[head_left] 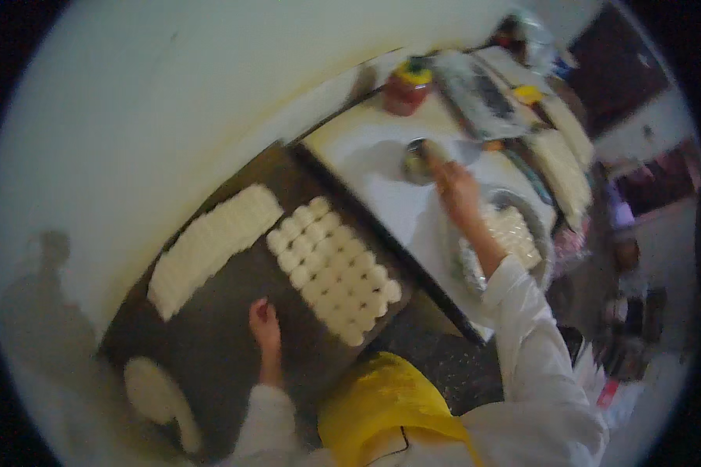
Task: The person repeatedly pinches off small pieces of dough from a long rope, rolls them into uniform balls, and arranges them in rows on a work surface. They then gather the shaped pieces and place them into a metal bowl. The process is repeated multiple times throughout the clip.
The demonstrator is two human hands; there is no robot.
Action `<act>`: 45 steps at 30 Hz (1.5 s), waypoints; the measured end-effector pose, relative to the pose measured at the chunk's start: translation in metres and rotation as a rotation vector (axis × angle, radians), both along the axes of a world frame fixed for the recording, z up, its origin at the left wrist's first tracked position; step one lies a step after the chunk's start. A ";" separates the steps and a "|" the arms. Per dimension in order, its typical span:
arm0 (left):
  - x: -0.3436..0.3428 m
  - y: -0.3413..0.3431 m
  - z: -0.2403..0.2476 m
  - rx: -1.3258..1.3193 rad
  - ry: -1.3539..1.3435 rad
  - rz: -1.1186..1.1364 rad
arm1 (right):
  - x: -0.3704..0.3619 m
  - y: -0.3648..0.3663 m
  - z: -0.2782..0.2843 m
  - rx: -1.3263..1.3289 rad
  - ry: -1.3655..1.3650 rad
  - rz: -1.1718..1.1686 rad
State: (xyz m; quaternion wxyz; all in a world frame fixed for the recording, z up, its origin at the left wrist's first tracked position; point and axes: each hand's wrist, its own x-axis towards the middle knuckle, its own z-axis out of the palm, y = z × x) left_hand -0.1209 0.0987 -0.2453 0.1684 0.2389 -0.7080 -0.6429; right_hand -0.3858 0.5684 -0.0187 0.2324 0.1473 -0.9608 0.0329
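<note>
My right hand (458, 191) reaches across the white tabletop, its fingers pinched at the rim of a small round metal cup (417, 165). Blur hides the fingertips and the cup's contents. Above the dark table, my left hand (265, 321) is closed with fingers curled; whether anything is inside cannot be made out. Right of it lies a block of round pale dough pieces (331, 268), set in close rows. A long ridged strip of pale dough (214, 237) lies along the far left side. At the near left is a flat, irregular dough piece (160, 393).
A large round basin (549, 268) with pale pieces inside stands under my right forearm. Behind the cup is a red jar with a yellow lid (407, 87). Plastic packages (483, 97) and pale bundles (561, 167) crowd the far right. A wall (156, 117) borders the dark table (226, 342).
</note>
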 end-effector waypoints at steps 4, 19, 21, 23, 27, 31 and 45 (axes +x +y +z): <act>-0.054 -0.027 0.006 0.025 -0.246 -0.007 | -0.077 0.009 -0.051 0.286 -0.025 -0.071; -0.161 0.037 0.056 0.407 0.110 0.237 | -0.012 -0.308 -0.148 -0.084 -0.676 0.275; -0.117 0.017 0.073 0.437 0.189 0.223 | -0.011 -0.322 -0.162 0.058 -0.539 0.276; -0.067 -0.007 0.084 0.797 0.187 0.265 | -0.006 -0.322 -0.155 -0.122 -0.355 0.412; 0.013 -0.050 0.081 1.104 -0.032 0.328 | 0.035 -0.330 -0.112 -0.920 -0.972 0.363; 0.056 -0.081 0.053 0.878 -0.282 0.409 | 0.124 -0.372 -0.105 -0.978 -1.311 0.199; 0.093 -0.134 0.071 -1.141 -0.438 -0.406 | 0.234 -0.439 -0.140 0.081 -0.718 0.613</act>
